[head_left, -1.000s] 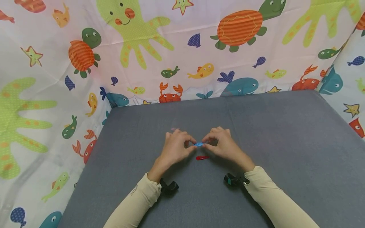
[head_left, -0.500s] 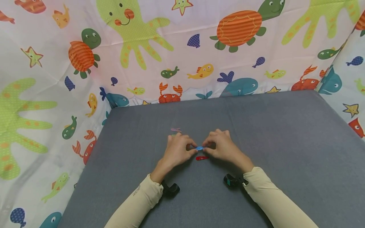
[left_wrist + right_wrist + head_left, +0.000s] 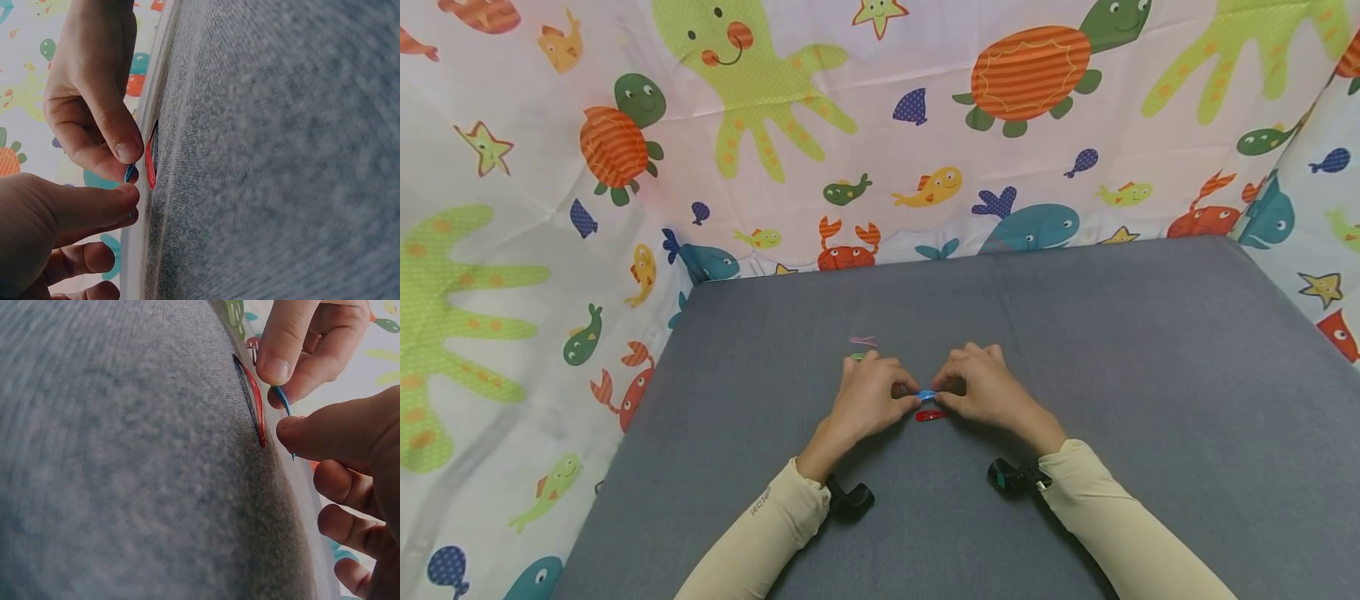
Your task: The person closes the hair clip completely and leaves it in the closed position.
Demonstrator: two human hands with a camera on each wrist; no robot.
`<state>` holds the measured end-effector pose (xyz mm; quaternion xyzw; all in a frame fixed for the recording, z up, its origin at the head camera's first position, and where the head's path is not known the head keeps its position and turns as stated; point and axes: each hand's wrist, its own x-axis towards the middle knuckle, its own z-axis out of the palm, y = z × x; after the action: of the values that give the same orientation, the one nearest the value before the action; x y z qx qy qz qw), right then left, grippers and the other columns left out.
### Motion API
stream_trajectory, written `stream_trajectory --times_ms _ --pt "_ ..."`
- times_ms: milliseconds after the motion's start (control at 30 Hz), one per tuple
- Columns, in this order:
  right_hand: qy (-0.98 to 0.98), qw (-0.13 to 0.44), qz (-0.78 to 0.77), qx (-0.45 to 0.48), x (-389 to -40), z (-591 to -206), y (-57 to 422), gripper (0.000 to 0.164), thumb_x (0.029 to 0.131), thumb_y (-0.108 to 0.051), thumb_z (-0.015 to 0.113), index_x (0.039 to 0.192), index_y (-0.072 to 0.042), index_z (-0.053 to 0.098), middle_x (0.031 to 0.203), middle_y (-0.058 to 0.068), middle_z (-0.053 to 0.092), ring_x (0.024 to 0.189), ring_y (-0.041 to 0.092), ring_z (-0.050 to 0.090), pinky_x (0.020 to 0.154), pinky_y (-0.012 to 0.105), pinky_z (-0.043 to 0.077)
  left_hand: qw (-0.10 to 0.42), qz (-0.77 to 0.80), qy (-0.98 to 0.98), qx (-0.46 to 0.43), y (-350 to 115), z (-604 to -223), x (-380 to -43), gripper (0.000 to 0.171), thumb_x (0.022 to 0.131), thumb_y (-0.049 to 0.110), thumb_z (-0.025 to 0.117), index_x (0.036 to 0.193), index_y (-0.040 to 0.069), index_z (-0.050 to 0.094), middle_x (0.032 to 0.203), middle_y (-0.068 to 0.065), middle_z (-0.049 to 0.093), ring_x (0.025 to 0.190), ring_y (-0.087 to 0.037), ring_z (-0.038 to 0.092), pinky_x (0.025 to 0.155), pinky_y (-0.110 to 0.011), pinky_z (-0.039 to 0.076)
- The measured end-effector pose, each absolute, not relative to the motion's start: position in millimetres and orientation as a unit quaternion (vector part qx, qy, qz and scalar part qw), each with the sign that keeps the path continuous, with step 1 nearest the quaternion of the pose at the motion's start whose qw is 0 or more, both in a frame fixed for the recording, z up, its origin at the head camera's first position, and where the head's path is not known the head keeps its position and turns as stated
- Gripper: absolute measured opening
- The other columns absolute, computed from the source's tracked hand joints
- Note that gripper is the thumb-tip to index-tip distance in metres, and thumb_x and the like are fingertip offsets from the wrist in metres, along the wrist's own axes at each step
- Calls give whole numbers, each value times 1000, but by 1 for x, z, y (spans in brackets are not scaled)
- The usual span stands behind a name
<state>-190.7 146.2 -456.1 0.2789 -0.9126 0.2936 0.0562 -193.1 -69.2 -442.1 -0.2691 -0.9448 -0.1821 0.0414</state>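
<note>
A small blue snap hair clip [image 3: 927, 395] is stretched between the two hands just above the table. My left hand [image 3: 871, 393] pinches its left end between thumb and index finger. The other end is pinched the same way by my right hand [image 3: 983, 387]. Fingertips hide both ends of the clip. On the cloth just on the near side of it lies a red snap hair clip [image 3: 929, 415], untouched. The right wrist view shows this red clip [image 3: 257, 406] bowed, and the blue clip [image 3: 282, 400] edge-on between the fingertips.
Beyond the left hand lie a pink hair clip [image 3: 863, 341] and a partly hidden green clip [image 3: 857, 357]. Grey cloth [image 3: 1135, 350] covers the table. A curtain [image 3: 880, 150] printed with sea animals surrounds it at the back and sides.
Both hands have come slightly nearer the person with the blue clip, closer to the red clip. The pink and green clips now show more behind the left hand.
</note>
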Motion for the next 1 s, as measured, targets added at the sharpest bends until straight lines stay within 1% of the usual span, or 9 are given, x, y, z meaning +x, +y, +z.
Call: stream_trajectory --times_ms 267,567,833,1000 --pt "-909 58 296 287 -189 -457 146 9 80 -17 87 86 -20 79 81 -7 65 78 14 48 82 43 28 34 -177 -946 -269 -70 -444 -193 11 80 33 87 90 30 83 78 12 67 72 -8 42 74 -37 28" --pt "-909 55 299 285 -189 -457 145 10 79 -17 87 83 -21 79 80 -9 65 78 12 48 82 43 28 26 -168 -949 -264 -70 -444 -193 12 80 34 87 90 31 83 78 12 66 73 -8 43 74 -38 28" --pt "-902 31 328 279 -189 -459 146 9 80 -15 86 81 -22 79 76 -11 63 77 11 47 80 40 24 21 -170 -949 -263 -70 -444 -193 15 79 35 88 92 31 83 80 12 68 73 -8 43 74 -37 27" --pt "-904 22 329 272 -189 -457 146 9 80 -15 86 82 -21 79 76 -11 62 76 12 46 80 41 24 19 -174 -949 -262 -69 -444 -194 15 79 34 88 92 30 83 80 12 69 74 -8 44 74 -38 27"
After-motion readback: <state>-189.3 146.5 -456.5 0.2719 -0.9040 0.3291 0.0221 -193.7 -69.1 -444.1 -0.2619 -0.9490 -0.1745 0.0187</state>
